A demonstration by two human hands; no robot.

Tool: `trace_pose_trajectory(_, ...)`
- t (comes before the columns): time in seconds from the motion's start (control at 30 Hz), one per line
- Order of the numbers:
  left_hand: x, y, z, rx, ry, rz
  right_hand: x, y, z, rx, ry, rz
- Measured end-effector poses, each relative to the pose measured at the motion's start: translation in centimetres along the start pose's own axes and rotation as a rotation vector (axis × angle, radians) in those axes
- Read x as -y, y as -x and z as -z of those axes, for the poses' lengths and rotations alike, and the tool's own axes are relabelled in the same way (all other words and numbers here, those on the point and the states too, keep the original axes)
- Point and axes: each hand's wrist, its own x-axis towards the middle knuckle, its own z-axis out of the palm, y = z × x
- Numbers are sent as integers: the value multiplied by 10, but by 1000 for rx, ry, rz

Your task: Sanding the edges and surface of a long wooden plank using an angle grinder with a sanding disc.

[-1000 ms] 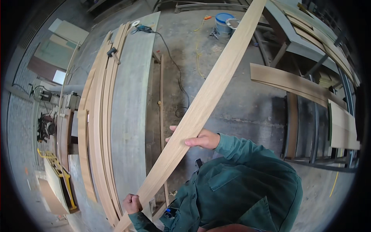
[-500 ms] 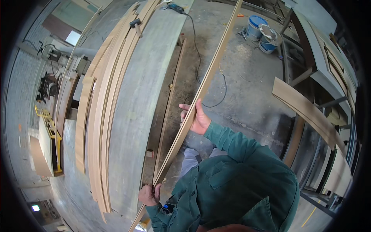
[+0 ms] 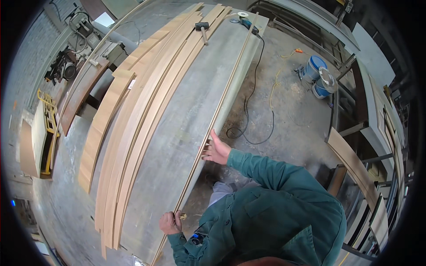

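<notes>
A long, thin wooden strip (image 3: 227,92) runs slantwise over the right side of a long grey-green worktable (image 3: 186,115), seen along its narrow edge. Low in the view, my left hand (image 3: 171,223) is closed around the strip's near part. My right hand (image 3: 217,150) holds the strip farther up, with the thumb raised along it and the fingers reaching against and partly behind it. Whether the strip's far end rests on the tabletop I cannot tell.
Several long wooden boards (image 3: 151,108) lie lengthwise on the table's left, a mallet (image 3: 202,31) on them. A corded power tool (image 3: 248,26) is at the far end. Buckets (image 3: 316,66) stand on the floor at the right, near a metal rack (image 3: 355,128) carrying panels.
The strip has swung left, from over the floor to over the table's right side, and turned to show its narrow edge. Both hands have stayed on it. My view has shifted too.
</notes>
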Motion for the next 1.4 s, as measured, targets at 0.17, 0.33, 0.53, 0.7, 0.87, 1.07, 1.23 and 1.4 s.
trace_pose_trajectory(0.17,42,-14,-43,21,119,64,1,-1,31,-168,430,-33)
trace_pose_trajectory(0.33,70,-29,-76,78,120,62,-16,34,162,-541,793,-87)
trace_pose_trajectory(0.53,72,-47,-81,150,136,94,-64,169,381,-676,1713,-126)
trace_pose_trajectory(0.7,35,-83,-110,167,159,167,-69,188,381,-797,1193,-560)
trace_pose_trajectory(0.87,-32,-189,-177,162,243,128,-64,179,474,-711,1202,-258)
trace_pose_trajectory(1.07,-84,-262,-201,181,202,204,81,140,419,-877,753,75)
trace_pose_trajectory(1.23,-132,-335,-243,149,244,189,155,121,455,-879,735,106)
trace_pose_trajectory(1.4,-201,-428,-285,181,305,147,211,97,480,-860,801,4)
